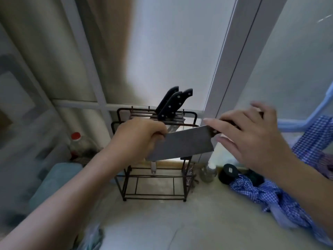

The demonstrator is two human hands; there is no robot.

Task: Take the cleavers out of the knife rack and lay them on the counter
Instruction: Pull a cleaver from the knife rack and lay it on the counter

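A cleaver (182, 143) with a wide grey blade and a dark riveted handle hangs level in the air in front of the black wire knife rack (155, 177). My right hand (252, 141) holds its handle, some fingers spread. My left hand (137, 139) is closed around the far left end of the blade, fingers curled over its top edge. Three more black-handled knives (171, 103) stand in the slots at the top of the rack, just behind the held cleaver. The rack stands on the pale counter (180, 222).
A blue checked cloth (270, 195) lies bunched on the counter at the right. A small glass jar (208, 172) and a dark round lid (228, 173) sit beside the rack. A red-capped bottle (75, 139) and a teal object (59, 177) are at the left.
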